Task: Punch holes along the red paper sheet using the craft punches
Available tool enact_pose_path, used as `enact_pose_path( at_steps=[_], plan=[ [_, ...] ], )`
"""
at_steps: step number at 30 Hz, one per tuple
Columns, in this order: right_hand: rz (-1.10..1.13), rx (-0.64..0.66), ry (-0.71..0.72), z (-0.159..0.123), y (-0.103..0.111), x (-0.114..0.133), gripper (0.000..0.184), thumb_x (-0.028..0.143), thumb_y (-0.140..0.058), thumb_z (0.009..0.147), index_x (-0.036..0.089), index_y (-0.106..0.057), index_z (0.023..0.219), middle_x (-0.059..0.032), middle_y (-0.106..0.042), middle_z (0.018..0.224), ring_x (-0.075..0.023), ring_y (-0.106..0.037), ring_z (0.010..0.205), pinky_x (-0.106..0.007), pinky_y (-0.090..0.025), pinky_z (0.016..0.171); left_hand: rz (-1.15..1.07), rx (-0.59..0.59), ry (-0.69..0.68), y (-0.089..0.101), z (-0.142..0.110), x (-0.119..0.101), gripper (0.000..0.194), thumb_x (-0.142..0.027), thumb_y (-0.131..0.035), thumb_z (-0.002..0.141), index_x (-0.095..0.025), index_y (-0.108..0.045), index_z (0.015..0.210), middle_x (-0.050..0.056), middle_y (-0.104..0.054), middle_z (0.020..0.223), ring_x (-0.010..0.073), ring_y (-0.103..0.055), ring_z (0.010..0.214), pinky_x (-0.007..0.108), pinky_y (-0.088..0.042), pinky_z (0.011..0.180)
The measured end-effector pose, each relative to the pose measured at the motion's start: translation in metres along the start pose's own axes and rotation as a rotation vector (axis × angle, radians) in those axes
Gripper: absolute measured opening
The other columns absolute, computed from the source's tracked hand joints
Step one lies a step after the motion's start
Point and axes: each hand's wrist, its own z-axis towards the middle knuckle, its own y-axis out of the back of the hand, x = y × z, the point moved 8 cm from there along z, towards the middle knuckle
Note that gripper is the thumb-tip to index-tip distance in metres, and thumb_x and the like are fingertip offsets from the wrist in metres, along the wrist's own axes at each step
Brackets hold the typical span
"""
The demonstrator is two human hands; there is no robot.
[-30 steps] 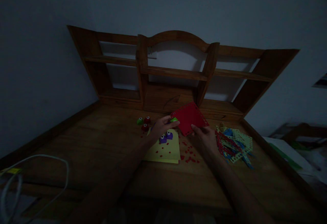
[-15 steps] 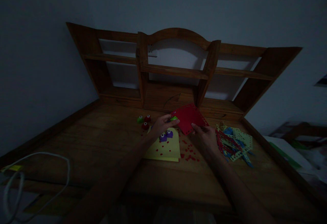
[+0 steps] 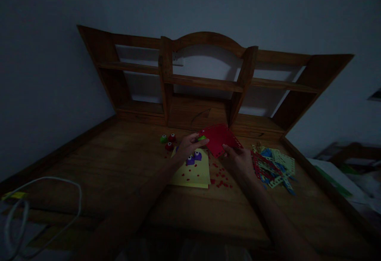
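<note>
My left hand [image 3: 189, 145] is closed around a small green craft punch [image 3: 202, 138], which sits at the left edge of a sheet of red paper [image 3: 218, 139]. Between the thumb and fingers of my right hand [image 3: 236, 154], the sheet's lower right side is pinched. Small holes run along the paper's edges, and it is held up above the desk. Below my left hand, two purple craft punches [image 3: 194, 158] rest on yellow paper [image 3: 193, 177]. Red paper bits [image 3: 220, 177] are scattered on the yellow paper and on the wood beside it.
Two red punches [image 3: 169, 146] and another green punch [image 3: 163, 138] stand left of the yellow paper. A pile of punched paper scraps [image 3: 274, 167] in red, blue and pale yellow lies at right. Wooden shelves [image 3: 205, 83] rise behind the desk. A white cable [image 3: 79, 197] loops at lower left.
The red sheet has tilted slightly and its far edge sits a little lower. Both hands keep their hold with hardly any shift.
</note>
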Motion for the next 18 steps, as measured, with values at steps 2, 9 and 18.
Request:
enact_pose_path(
  at_steps=[2,9,18],
  plan=[
    [-0.022,-0.013,0.014,0.000,0.001,0.001,0.028,0.040,-0.074,0.069,0.016,-0.062,0.064,-0.0020,-0.064,0.060,-0.0136,-0.053,0.052,-0.025,-0.039,0.051,-0.004,-0.007,0.002,0.000,0.000,0.000,0.041,-0.044,-0.077,0.067,-0.015,-0.069,0.096,0.006,-0.071,0.098,0.0199,-0.065,0.086,0.032,-0.049,0.080],
    [-0.021,0.025,0.028,0.003,0.000,-0.010,0.030,0.042,-0.074,0.071,0.016,-0.062,0.063,-0.0030,-0.065,0.061,-0.0149,-0.056,0.055,-0.025,-0.041,0.053,-0.042,-0.044,0.021,0.000,-0.003,-0.003,0.038,-0.041,-0.079,0.064,-0.015,-0.067,0.088,0.006,-0.070,0.090,0.0194,-0.065,0.081,0.033,-0.049,0.078],
    [-0.122,0.094,0.006,0.000,-0.003,-0.010,0.038,0.050,-0.074,0.070,0.015,-0.064,0.058,-0.0045,-0.067,0.060,-0.0146,-0.057,0.052,-0.023,-0.039,0.051,-0.020,-0.088,0.037,0.006,-0.006,-0.007,0.037,-0.042,-0.080,0.063,-0.015,-0.067,0.084,0.005,-0.071,0.086,0.0197,-0.065,0.078,0.031,-0.049,0.073]
  ],
)
